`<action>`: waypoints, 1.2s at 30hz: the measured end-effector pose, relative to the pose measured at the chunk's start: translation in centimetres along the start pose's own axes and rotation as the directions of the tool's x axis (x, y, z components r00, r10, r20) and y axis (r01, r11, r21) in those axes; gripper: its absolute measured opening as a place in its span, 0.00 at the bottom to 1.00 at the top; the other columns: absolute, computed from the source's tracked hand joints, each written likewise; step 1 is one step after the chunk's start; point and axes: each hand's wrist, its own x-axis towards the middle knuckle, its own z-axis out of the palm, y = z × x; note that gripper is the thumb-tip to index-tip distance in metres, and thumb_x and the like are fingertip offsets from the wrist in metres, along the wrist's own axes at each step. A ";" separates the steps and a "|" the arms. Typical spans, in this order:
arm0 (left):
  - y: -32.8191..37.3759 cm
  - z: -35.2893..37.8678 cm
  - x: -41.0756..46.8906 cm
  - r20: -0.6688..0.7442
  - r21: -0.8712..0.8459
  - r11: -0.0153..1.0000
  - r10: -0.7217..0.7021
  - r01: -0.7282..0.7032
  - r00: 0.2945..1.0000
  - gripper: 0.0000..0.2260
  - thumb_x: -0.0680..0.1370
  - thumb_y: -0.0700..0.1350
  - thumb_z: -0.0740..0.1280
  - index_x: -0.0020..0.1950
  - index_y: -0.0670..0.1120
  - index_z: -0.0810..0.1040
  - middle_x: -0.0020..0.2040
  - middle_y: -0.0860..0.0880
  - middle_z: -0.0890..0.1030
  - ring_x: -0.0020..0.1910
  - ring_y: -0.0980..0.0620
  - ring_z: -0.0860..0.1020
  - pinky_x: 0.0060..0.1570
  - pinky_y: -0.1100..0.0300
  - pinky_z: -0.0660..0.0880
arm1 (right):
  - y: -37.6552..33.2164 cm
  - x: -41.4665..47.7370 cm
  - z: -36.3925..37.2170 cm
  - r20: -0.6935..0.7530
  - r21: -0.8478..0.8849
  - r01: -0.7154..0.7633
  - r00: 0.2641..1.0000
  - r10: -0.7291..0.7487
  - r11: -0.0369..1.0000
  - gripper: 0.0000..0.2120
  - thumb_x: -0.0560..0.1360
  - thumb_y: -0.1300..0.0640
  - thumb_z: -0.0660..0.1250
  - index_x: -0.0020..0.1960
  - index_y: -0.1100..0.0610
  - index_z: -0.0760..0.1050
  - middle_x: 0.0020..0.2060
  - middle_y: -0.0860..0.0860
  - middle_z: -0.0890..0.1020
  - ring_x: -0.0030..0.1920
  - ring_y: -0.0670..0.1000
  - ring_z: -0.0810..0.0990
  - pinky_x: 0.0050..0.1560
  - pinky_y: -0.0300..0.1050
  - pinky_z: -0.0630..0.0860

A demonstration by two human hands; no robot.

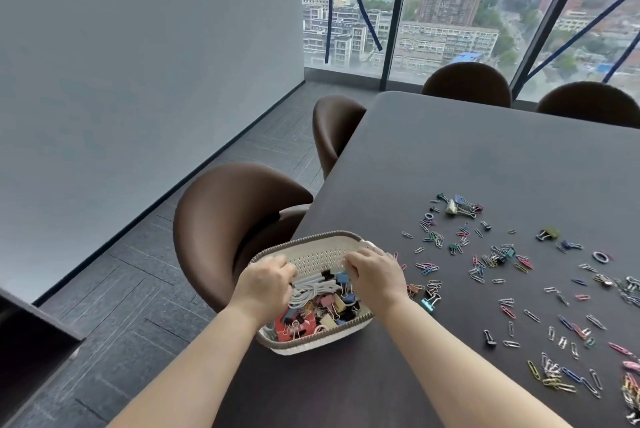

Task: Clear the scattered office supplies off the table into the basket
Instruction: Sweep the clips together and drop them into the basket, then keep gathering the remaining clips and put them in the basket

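both hands over basket at table edge: left hand and right hand knuckles-up, fingers curled; grip contents hidden. paper clips scattered right. brown chairs, window beyond.

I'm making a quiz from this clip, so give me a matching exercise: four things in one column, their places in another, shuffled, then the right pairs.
Things
1. white cable
2. teal binder clip
3. left hand
4. nearest brown chair

Places
A. on the table, just right of the basket
B. pushed in at the table's left edge
C. coiled inside the basket
D. over the basket's left half

Pairs: 1-C, 2-A, 3-D, 4-B
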 end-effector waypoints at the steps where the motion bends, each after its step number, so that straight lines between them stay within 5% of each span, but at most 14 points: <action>1: 0.6 0.3 0.3 0.016 -0.008 1.000 -0.012 0.012 1.000 0.07 0.60 0.42 0.72 0.35 0.49 0.79 0.33 0.52 0.78 0.32 0.52 0.78 0.30 0.61 0.76 | 0.7 -0.4 -0.3 -0.051 0.005 -0.013 0.999 0.013 1.000 0.19 0.76 0.48 0.50 0.48 0.53 0.78 0.47 0.50 0.82 0.50 0.56 0.77 0.48 0.47 0.69; 4: 3.4 0.8 1.4 0.019 -0.052 0.999 -0.013 0.014 1.000 0.04 0.66 0.43 0.70 0.39 0.47 0.80 0.37 0.50 0.79 0.35 0.49 0.79 0.32 0.56 0.78 | 3.7 -2.0 -1.5 -0.112 0.019 -0.115 0.987 0.116 0.993 0.17 0.76 0.51 0.53 0.60 0.52 0.74 0.59 0.49 0.78 0.59 0.56 0.72 0.59 0.53 0.66; 7: 7.7 1.2 3.0 -0.013 -0.087 0.995 0.047 -0.048 0.999 0.13 0.72 0.48 0.57 0.37 0.47 0.80 0.36 0.51 0.79 0.34 0.50 0.78 0.31 0.58 0.76 | 8.1 -4.6 -3.0 -0.117 0.025 -0.231 0.966 0.232 0.973 0.16 0.75 0.55 0.62 0.62 0.54 0.72 0.62 0.51 0.75 0.63 0.56 0.69 0.63 0.53 0.62; 10: 12.7 2.1 4.6 -0.116 -0.140 0.980 0.129 -0.145 0.985 0.14 0.72 0.48 0.56 0.37 0.46 0.80 0.37 0.50 0.79 0.35 0.48 0.78 0.33 0.57 0.76 | 12.4 -7.6 -4.2 -0.060 -0.018 -0.338 0.940 0.336 0.941 0.19 0.74 0.55 0.63 0.64 0.54 0.69 0.64 0.50 0.72 0.65 0.55 0.67 0.65 0.51 0.60; 14: 19.1 5.0 5.8 -0.159 -0.191 0.946 0.232 -0.260 0.960 0.14 0.71 0.47 0.58 0.47 0.47 0.82 0.48 0.48 0.81 0.49 0.49 0.77 0.47 0.56 0.76 | 17.5 -11.5 -4.5 0.055 -0.093 -0.448 0.889 0.454 0.889 0.23 0.76 0.50 0.59 0.69 0.51 0.62 0.69 0.48 0.65 0.70 0.52 0.60 0.69 0.50 0.56; 16: 21.2 7.5 5.8 -0.044 -0.201 0.942 0.267 -0.270 0.963 0.18 0.71 0.49 0.58 0.54 0.45 0.80 0.55 0.45 0.79 0.59 0.49 0.71 0.56 0.53 0.74 | 19.5 -13.4 -4.1 0.122 -0.142 -0.488 0.855 0.504 0.861 0.25 0.76 0.47 0.58 0.72 0.50 0.58 0.72 0.49 0.61 0.72 0.52 0.56 0.70 0.50 0.54; 18: 22.4 9.8 5.4 0.168 -0.149 0.975 0.191 -0.167 0.967 0.27 0.71 0.56 0.53 0.64 0.43 0.74 0.65 0.42 0.73 0.68 0.46 0.62 0.60 0.48 0.72 | 21.1 -14.9 -3.4 0.191 -0.179 -0.514 0.818 0.542 0.839 0.27 0.77 0.44 0.56 0.73 0.49 0.53 0.74 0.49 0.56 0.73 0.52 0.51 0.71 0.51 0.51; 20: 22.6 12.0 4.9 0.338 -0.068 0.995 0.089 -0.070 0.937 0.39 0.68 0.63 0.42 0.74 0.45 0.56 0.76 0.42 0.52 0.74 0.45 0.43 0.71 0.47 0.54 | 22.4 -16.0 -2.6 0.247 -0.211 -0.519 0.791 0.559 0.828 0.29 0.77 0.42 0.54 0.74 0.48 0.49 0.75 0.48 0.50 0.74 0.52 0.46 0.73 0.53 0.48; 23: 22.3 14.6 4.5 0.464 -0.044 0.999 -0.001 0.024 0.886 0.42 0.63 0.68 0.34 0.73 0.50 0.36 0.75 0.45 0.35 0.69 0.47 0.27 0.69 0.47 0.37 | 23.8 -16.9 -1.3 0.291 -0.238 -0.526 0.763 0.577 0.816 0.32 0.77 0.39 0.51 0.75 0.47 0.43 0.75 0.49 0.42 0.74 0.55 0.38 0.72 0.58 0.43; 30: 21.1 17.3 7.8 0.467 0.082 0.978 -0.206 0.189 0.860 0.47 0.58 0.78 0.33 0.67 0.52 0.25 0.71 0.47 0.26 0.68 0.37 0.27 0.68 0.37 0.38 | 26.5 -16.8 2.2 0.293 -0.266 -0.549 0.737 0.609 0.792 0.43 0.62 0.27 0.31 0.73 0.45 0.33 0.75 0.52 0.38 0.73 0.57 0.34 0.69 0.65 0.41; 33: 20.3 18.0 10.3 0.424 0.075 0.943 -0.324 0.324 0.846 0.48 0.63 0.78 0.45 0.68 0.53 0.25 0.72 0.46 0.28 0.68 0.36 0.28 0.66 0.34 0.39 | 27.4 -14.7 3.0 0.229 -0.221 -0.540 0.781 0.581 0.812 0.43 0.66 0.25 0.32 0.74 0.46 0.44 0.75 0.53 0.49 0.72 0.55 0.40 0.68 0.67 0.46; 36: 20.2 18.4 12.6 0.398 0.081 0.904 -0.415 0.420 0.818 0.50 0.63 0.77 0.51 0.72 0.52 0.30 0.73 0.46 0.31 0.70 0.35 0.31 0.66 0.32 0.42 | 28.5 -11.8 3.2 0.291 -0.227 -0.498 0.785 0.547 0.837 0.45 0.62 0.25 0.36 0.74 0.45 0.36 0.75 0.51 0.39 0.72 0.56 0.34 0.69 0.65 0.38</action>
